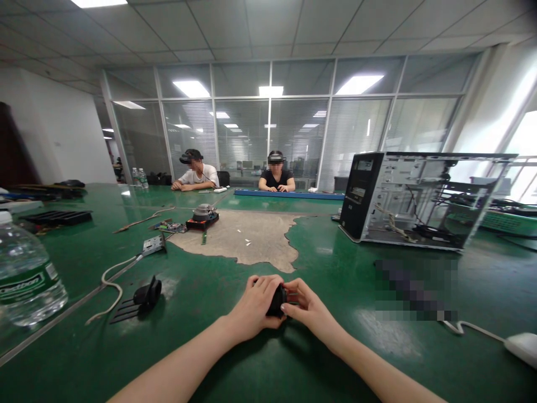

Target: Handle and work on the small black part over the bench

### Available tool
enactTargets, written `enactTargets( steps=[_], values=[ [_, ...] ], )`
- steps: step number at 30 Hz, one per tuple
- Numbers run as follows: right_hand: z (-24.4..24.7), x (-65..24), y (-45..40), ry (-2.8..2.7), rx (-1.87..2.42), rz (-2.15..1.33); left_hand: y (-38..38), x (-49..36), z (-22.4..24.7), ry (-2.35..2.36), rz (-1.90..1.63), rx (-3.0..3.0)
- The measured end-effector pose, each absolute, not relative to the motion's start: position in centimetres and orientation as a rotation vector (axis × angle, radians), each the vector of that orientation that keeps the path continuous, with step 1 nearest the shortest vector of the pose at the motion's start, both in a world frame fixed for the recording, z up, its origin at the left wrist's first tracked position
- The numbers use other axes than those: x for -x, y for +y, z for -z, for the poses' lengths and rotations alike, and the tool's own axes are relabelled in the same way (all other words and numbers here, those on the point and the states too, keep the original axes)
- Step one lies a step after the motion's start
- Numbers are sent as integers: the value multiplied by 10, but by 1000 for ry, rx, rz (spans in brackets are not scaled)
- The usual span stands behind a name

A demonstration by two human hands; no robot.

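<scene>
Just above the green table, my left hand (254, 308) is wrapped over a small black boxy part (276, 303), its fingers closed across the top and thumb below. From the other side my right hand (308, 308) pinches the same part at its right edge. Most of the part is covered by my fingers, so its exact kind does not show. To the left lies a black plastic piece (145, 296) with a rounded end and long slats.
An opened computer case (364, 196) stands at the right. A water bottle (29, 274) is at the left, near a cable (109, 282) with a metal bracket (154, 244). A cooler with a fan (203, 215) sits by the bare tan patch (264, 240). Two people sit opposite.
</scene>
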State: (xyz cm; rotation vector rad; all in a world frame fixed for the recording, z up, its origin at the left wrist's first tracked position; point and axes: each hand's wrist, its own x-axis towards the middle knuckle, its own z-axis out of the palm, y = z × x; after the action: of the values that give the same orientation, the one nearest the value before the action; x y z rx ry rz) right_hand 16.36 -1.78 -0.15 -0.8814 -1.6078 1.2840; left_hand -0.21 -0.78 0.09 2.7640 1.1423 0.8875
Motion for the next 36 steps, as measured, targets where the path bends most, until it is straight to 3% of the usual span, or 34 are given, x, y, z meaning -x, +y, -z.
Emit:
enactTargets(
  steps=[36],
  values=[
    [1, -164, -18, -1630, 902, -1253, -10, 3, -3, 1146, -820, -2778]
  ],
)
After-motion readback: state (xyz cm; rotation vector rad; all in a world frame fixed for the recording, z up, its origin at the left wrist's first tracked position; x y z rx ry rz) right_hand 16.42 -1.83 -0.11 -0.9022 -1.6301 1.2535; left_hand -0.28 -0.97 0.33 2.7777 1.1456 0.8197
